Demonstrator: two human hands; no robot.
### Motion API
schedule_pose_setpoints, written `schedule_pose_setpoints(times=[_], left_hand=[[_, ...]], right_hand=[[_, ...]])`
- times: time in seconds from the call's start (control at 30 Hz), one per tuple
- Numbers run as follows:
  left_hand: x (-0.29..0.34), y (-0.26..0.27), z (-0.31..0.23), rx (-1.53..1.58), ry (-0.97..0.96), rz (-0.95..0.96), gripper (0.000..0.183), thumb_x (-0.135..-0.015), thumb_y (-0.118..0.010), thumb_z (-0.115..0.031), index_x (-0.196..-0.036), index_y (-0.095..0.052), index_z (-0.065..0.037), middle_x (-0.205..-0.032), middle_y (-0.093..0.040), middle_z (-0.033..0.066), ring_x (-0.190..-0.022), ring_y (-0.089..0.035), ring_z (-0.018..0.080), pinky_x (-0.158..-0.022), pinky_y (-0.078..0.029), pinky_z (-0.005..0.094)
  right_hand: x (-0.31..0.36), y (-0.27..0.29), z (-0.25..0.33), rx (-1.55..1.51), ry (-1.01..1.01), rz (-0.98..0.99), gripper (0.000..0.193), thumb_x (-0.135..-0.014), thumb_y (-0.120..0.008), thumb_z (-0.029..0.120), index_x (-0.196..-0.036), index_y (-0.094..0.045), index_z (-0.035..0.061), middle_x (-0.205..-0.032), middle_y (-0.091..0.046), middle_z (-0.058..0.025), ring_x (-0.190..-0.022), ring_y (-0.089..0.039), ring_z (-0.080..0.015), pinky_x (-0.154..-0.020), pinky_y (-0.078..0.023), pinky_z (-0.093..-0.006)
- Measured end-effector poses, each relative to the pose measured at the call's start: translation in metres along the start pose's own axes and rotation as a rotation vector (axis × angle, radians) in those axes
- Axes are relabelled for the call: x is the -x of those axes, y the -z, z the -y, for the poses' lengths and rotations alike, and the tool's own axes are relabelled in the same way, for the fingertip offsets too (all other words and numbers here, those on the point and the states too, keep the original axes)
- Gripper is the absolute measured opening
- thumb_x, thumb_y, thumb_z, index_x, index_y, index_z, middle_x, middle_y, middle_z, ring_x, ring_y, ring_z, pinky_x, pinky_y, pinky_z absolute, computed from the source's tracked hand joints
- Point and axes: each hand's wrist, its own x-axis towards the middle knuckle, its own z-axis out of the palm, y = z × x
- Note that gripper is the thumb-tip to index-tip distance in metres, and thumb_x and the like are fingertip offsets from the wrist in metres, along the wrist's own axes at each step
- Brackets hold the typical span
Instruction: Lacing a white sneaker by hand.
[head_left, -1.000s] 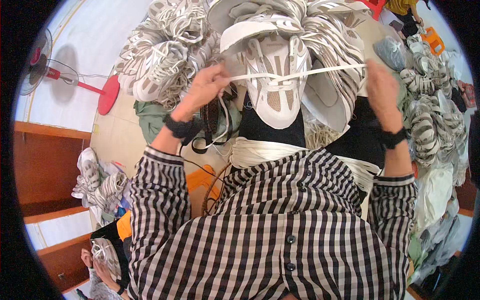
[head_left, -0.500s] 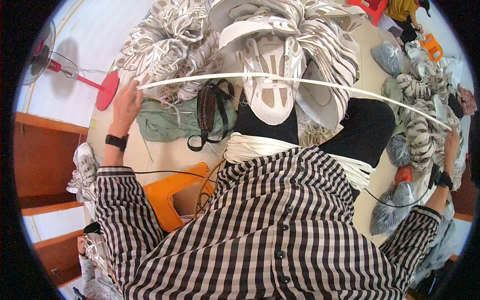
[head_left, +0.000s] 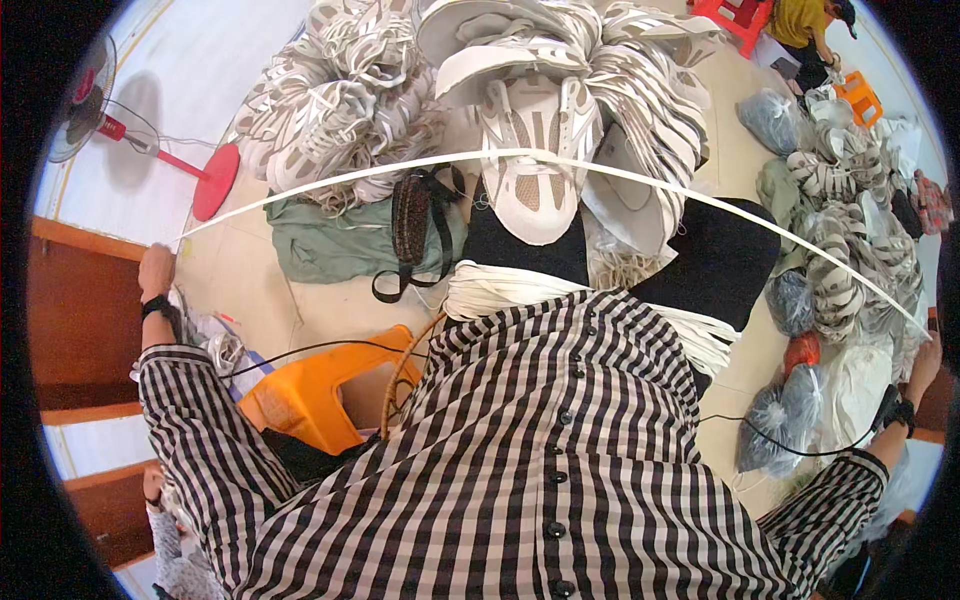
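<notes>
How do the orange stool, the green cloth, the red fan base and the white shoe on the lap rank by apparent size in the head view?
1. Green cloth
2. Orange stool and white shoe: they look alike, and the shirt hides part of the stool, so I do not rank them.
3. Red fan base

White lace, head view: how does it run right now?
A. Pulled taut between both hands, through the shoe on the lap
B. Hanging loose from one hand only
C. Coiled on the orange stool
A: the white lace spans from the left hand through the shoe to the right hand, arms spread wide.
</notes>
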Motion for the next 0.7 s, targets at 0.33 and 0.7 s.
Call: schedule_pose_setpoints(times=[0.33,0.7], left_hand=[[0.056,-0.042,0.073,0.260,0.395,0.056,0.028,-0.088,-0.043,-0.013,-0.092,-0.061,0.009,-0.097,-0.061,0.0352,-0.090,-0.061,0.0493,-0.075,-0.049,0.0532],[0.089,-0.083,0.103,0.284,0.360,-0.040,0.016,-0.089,-0.049,-0.008,-0.082,-0.051,0.006,-0.070,-0.060,0.0206,-0.052,-0.063,0.0362,-0.044,-0.050,0.0449]], right_hand=[[0.016,0.037,0.017,0.027,-0.087,-0.039,0.024,-0.097,-0.049,0.009,-0.117,-0.057,-0.0003,-0.096,-0.064,-0.0129,-0.080,-0.062,-0.0199,-0.072,-0.050,-0.0301],[0.013,0.059,0.029,-0.026,-0.153,-0.141,0.023,-0.097,-0.051,0.010,-0.117,-0.057,-0.0003,-0.096,-0.065,-0.0109,-0.081,-0.062,-0.0166,-0.071,-0.051,-0.0273]])
